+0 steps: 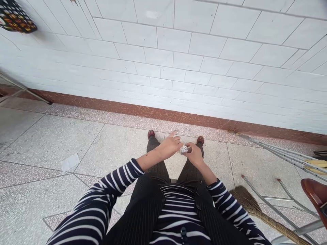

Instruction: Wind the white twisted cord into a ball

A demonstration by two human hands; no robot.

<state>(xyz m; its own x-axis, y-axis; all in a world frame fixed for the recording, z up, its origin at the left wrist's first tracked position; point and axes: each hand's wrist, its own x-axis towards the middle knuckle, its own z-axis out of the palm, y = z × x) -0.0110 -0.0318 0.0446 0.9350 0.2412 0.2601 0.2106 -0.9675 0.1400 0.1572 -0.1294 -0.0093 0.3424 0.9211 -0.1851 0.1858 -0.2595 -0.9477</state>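
A small crumpled white wad point(184, 149), perhaps paper or thin plastic, is in front of my body between my two hands. My right hand point(195, 155) is closed around the wad's right side, thumb and fingers curled. On the other side, my left hand point(169, 147) has its fingers apart, with one pointing away toward the wall. Its nearest fingertips are at the wad's left edge; whether they press on it I cannot tell.
A white tiled wall point(166, 61) with a red-brown baseboard point(153, 110) stands ahead. A white sheet point(70, 162) lies on the floor at left. To the right are a straw broom point(246, 200), metal chair legs point(265, 200) and a folded metal frame point(278, 151). A patterned bag-like item point(16, 17) hangs upper left.
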